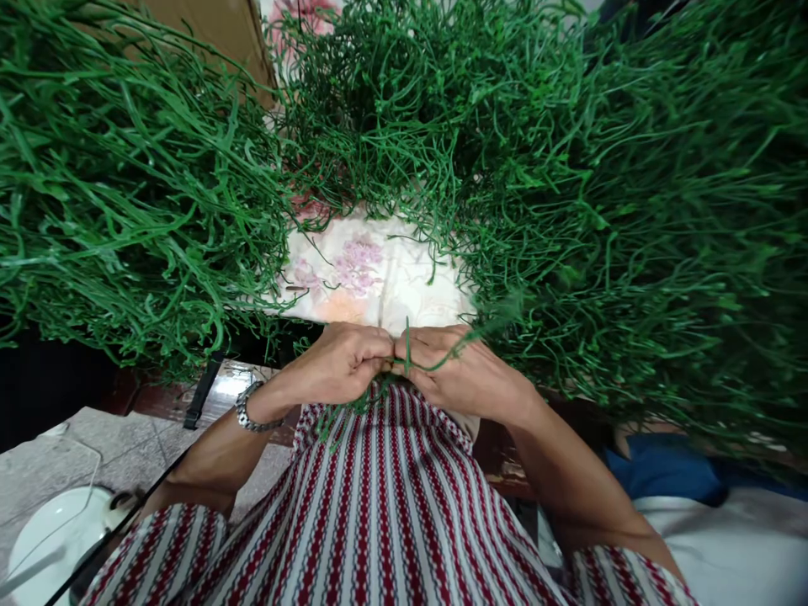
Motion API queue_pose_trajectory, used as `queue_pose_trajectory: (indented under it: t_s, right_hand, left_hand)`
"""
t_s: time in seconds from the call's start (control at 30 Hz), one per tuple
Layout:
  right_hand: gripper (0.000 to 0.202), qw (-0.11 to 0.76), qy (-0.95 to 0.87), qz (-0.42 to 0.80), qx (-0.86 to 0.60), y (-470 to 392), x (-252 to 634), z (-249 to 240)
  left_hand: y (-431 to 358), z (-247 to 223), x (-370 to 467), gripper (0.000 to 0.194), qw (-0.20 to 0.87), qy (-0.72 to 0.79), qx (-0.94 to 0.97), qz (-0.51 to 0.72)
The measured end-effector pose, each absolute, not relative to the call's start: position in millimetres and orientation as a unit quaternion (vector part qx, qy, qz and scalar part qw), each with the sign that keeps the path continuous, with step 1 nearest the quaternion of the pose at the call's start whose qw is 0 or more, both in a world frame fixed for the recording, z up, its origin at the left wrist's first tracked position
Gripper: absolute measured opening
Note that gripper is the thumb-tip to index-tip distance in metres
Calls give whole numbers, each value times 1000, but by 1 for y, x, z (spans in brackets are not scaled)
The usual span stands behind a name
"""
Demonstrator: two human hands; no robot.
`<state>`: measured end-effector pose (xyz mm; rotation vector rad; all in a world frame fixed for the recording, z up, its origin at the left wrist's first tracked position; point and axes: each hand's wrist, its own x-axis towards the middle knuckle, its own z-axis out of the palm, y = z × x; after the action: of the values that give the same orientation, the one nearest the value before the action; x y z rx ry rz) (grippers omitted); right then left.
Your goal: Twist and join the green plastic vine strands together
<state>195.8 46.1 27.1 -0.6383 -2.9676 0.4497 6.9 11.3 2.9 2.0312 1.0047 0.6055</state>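
- While the fingers curl inward, the left hand (pixel 353 364) and right hand (pixel 459 370) meet knuckle to knuckle, both pinching a thin green stem (pixel 407 343) between them; the fingertips themselves are partly hidden.
- Stem location: above the lap, just off the near edge of the worktop. One length stands up across the right hand's fingers; another trails over the back of that hand toward a blurred, feathery tip.
- Loose green sprigs (pixel 341 421) hang below the left hand, against a red, white and grey striped garment (pixel 372 505).
- Left wrist carries a metal-link bracelet (pixel 247 409).
- Worktop wears a floral cloth (pixel 359 265), purple and orange blooms on white, a few stray bits lying on it.
- Greenery banks around that patch: left heap (pixel 126 185), far heap (pixel 410 93), right heap (pixel 650 194), all tangled, thin-stemmed.
- Cardboard (pixel 215 38) behind the left heap.
- Lower right, blue fabric (pixel 669 467) beside pale fabric (pixel 732 539); lower left, tiled floor (pixel 135 450).
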Motion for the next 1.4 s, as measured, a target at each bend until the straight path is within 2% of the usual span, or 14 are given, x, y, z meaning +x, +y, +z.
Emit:
queue_pose_trajectory:
  t_s: [0.27,0.4,0.57,0.7,0.9,1.13,1.3,1.4]
  right_hand:
    - [19,32,-948,286,-137,59,206,27]
    - [15,89,-913,341,-205,64,209,29]
    - [20,234,-808,421,-339,60,198,24]
    - [16,236,-785,448,-356,51,186,18]
    - [13,279,-779,421,-371,42,182,12]
    - [9,368,-756,360,-404,39,181,9]
    - [8,381,-769,327,-395,35,178,8]
    - [8,369,-775,328,-395,35,177,7]
  left_hand:
    - [12,5,-3,23,493,297,786,227]
    - [19,5,-3,20,570,370,650,340]
    - [25,6,4,19,532,427,561,468]
    - [23,3,11,12,501,440,528,526]
    - [18,-1,17,12,542,429,452,563]
    - [14,0,14,12,397,458,532,591]
    - [10,8,12,8,355,481,606,525]
    - [9,11,10,6,271,509,659,483]
